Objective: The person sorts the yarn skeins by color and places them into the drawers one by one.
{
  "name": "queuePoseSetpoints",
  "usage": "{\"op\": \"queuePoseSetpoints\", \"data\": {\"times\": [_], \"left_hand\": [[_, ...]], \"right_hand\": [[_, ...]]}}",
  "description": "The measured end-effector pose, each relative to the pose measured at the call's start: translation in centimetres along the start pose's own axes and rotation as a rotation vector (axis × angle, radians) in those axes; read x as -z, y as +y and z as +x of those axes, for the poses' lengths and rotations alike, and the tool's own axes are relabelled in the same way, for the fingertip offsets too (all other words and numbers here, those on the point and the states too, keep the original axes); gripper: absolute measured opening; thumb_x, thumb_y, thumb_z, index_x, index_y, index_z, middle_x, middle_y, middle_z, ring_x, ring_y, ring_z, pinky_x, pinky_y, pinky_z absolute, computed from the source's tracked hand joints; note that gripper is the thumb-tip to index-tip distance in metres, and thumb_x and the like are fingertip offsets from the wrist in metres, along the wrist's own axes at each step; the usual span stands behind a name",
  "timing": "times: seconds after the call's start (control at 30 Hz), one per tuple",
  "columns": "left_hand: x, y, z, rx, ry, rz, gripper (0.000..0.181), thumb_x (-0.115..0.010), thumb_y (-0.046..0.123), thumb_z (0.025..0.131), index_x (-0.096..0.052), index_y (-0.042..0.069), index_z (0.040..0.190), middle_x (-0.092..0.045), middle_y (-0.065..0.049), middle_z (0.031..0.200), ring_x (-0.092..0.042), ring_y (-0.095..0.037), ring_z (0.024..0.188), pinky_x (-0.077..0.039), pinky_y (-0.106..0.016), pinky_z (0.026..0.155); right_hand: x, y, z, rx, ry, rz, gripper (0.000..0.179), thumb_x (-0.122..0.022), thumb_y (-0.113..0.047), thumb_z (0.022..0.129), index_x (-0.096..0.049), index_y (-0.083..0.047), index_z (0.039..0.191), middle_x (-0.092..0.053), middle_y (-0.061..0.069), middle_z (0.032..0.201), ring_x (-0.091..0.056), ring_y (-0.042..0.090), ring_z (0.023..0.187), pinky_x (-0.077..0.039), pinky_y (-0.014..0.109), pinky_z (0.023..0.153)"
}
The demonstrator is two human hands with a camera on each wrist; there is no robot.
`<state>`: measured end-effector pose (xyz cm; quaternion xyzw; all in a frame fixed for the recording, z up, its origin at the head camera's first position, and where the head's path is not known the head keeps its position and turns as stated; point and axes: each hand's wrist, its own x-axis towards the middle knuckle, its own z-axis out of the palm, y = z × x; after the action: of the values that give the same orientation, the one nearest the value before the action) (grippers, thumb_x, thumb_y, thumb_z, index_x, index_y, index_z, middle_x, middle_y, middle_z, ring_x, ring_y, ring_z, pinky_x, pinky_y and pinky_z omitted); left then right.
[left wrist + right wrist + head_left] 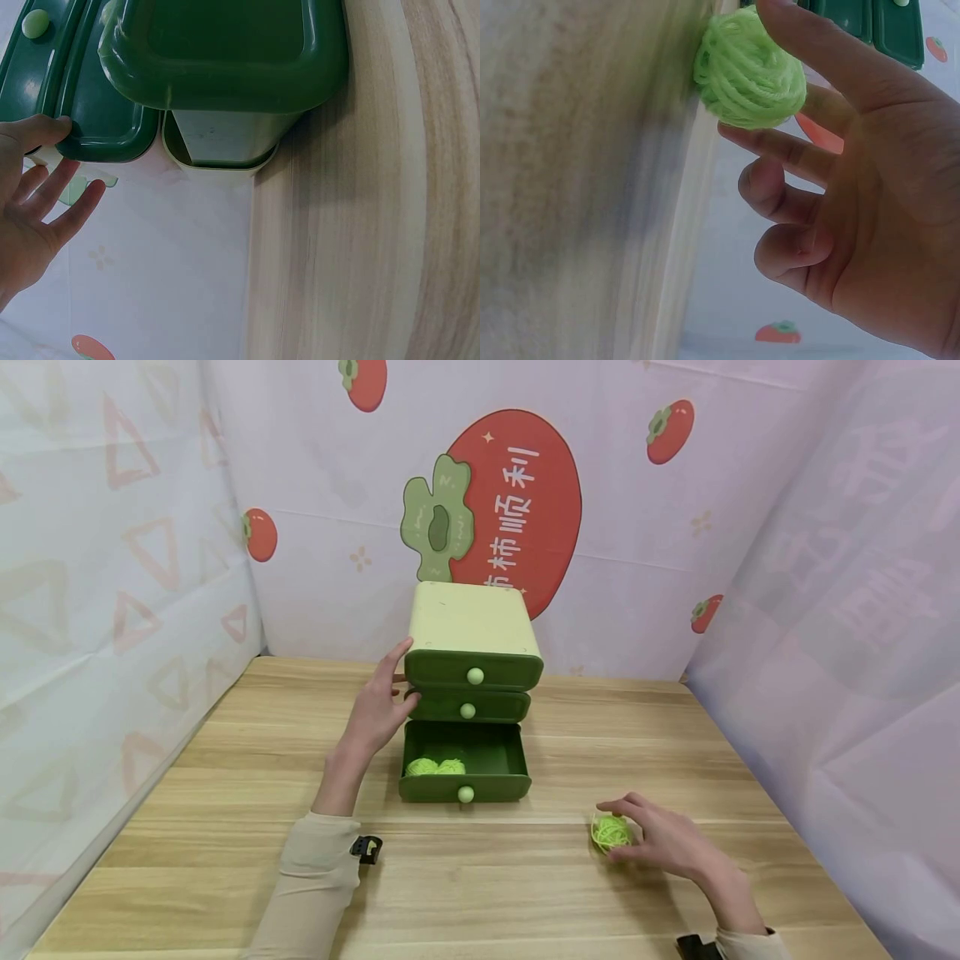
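Note:
A small chest of drawers (471, 618) with a cream top and green fronts stands at the middle of the table. Its bottom drawer (431, 790) is pulled out and holds two light green yarn balls (452, 767). At the chest's left side is my left hand (375, 710). Its thumb touches the edge of the middle drawer (112, 127), and the other fingers spread along the side. A third yarn ball (750, 71) lies on the table at the right. My right hand (663, 837) surrounds it loosely, thumb and index finger on opposite sides, the other fingers bent.
The top drawer (442, 670) has a round pale knob and is closed. Beneath everything is a wood-grain table (480, 877). Printed cloth walls (330, 602) enclose the back and both sides.

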<state>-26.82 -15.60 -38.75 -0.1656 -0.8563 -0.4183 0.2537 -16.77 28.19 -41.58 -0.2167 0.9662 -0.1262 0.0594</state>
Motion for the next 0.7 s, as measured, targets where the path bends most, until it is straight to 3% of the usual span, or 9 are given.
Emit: {"op": "queuePoseSetpoints", "data": {"times": [0.2, 0.43, 0.7], "left_hand": [[0.04, 0.03, 0.03, 0.005, -0.009, -0.009, 0.09, -0.068, 0.0, 0.082, -0.019, 0.038, 0.148, -0.032, -0.004, 0.15, -0.061, -0.034, 0.105, -0.054, -0.044, 0.083], [0.16, 0.15, 0.07, 0.031, -0.023, -0.015, 0.092, -0.068, 0.001, 0.082, -0.018, 0.042, 0.147, -0.031, -0.002, 0.15, -0.061, -0.031, 0.106, -0.054, -0.045, 0.084], [0.02, -0.02, -0.01, 0.004, 0.0, -0.014, 0.089, -0.067, 0.0, 0.081, -0.02, 0.038, 0.148, -0.032, -0.001, 0.15, -0.061, -0.03, 0.104, -0.054, -0.044, 0.082]], "right_hand": [[-0.22, 0.27, -0.16, -0.01, -0.014, 0.007, 0.067, -0.072, -0.057, 0.07, -0.054, -0.029, 0.129, -0.054, -0.007, 0.116, -0.051, 0.004, 0.072, -0.045, 0.033, 0.06], [-0.38, 0.34, -0.36, -0.033, -0.018, 0.01, 0.064, -0.069, -0.059, 0.072, -0.054, -0.032, 0.128, -0.055, -0.004, 0.123, -0.059, 0.024, 0.103, -0.051, 0.048, 0.071], [-0.68, 0.47, -0.28, -0.031, 0.015, -0.003, 0.058, -0.072, -0.053, 0.072, -0.058, -0.031, 0.124, -0.059, -0.006, 0.119, -0.059, 0.025, 0.107, -0.052, 0.05, 0.076]]}}
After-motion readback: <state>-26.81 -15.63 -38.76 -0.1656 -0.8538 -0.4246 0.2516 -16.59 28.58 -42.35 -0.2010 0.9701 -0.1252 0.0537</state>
